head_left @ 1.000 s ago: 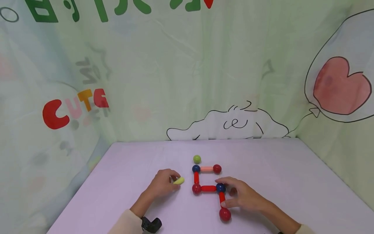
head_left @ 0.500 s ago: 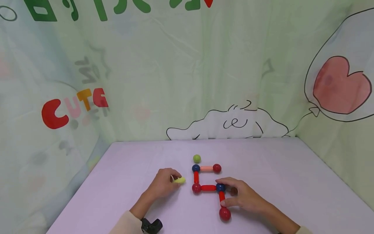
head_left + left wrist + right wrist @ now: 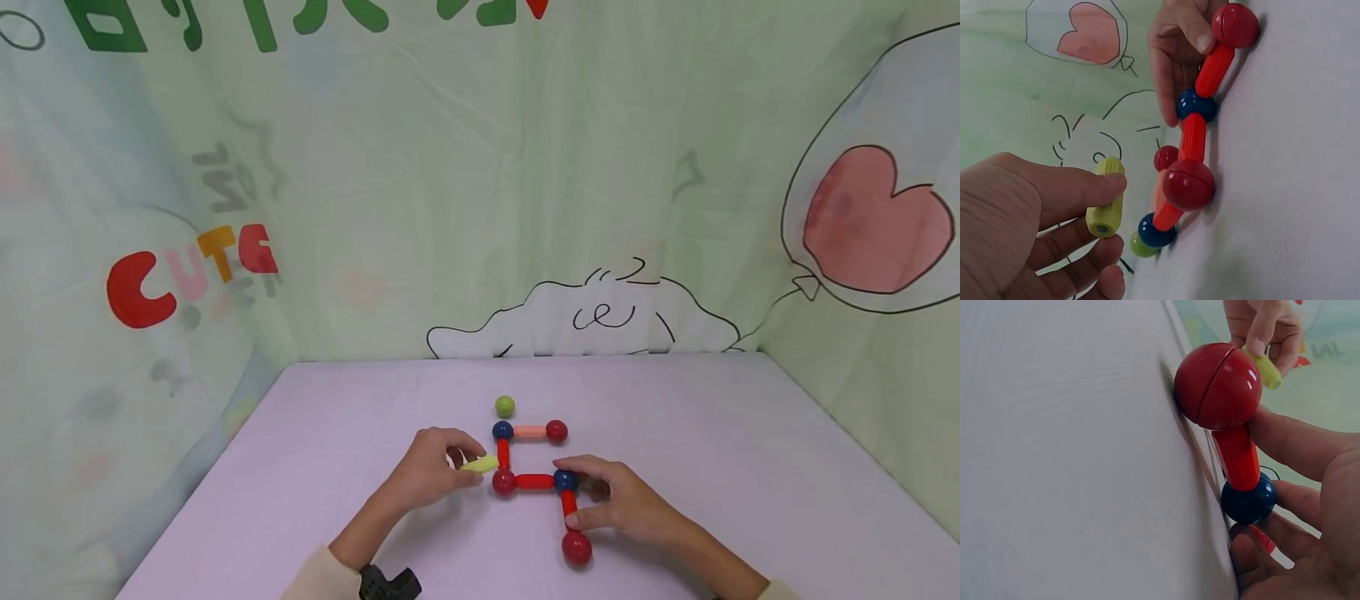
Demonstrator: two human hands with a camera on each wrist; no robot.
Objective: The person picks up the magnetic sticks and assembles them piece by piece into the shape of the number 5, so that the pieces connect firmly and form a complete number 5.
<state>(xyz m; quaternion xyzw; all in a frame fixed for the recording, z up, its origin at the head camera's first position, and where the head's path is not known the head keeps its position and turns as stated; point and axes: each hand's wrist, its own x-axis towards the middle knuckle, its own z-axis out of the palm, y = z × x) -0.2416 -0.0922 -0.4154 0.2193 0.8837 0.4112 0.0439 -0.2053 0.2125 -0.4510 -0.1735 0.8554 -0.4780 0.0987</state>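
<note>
My left hand [image 3: 427, 468] pinches a yellow magnetic rod [image 3: 1105, 206] between thumb and fingers; its metal end shows in the left wrist view. In the head view the rod's tip overlaps the red rod [image 3: 503, 452] on the left of a zigzag chain. That chain joins red balls [image 3: 504, 482], blue balls [image 3: 502, 431], red rods and one salmon rod [image 3: 530, 432]. At its near right part, my right hand [image 3: 626, 502] holds the chain, thumb at the lower red rod [image 3: 1238, 459] and fingers at the blue ball [image 3: 1249, 499]. A large red ball [image 3: 577, 548] ends it.
A green ball [image 3: 505, 407] lies just beyond the chain's far blue ball. The table [image 3: 360, 400] has a pale lilac cover, and a printed curtain [image 3: 375, 208] rises behind its far edge and at both sides.
My left hand has moved right with the yellow rod, bringing its tip up to the chain's left side. The right hand and the chain have hardly moved.
</note>
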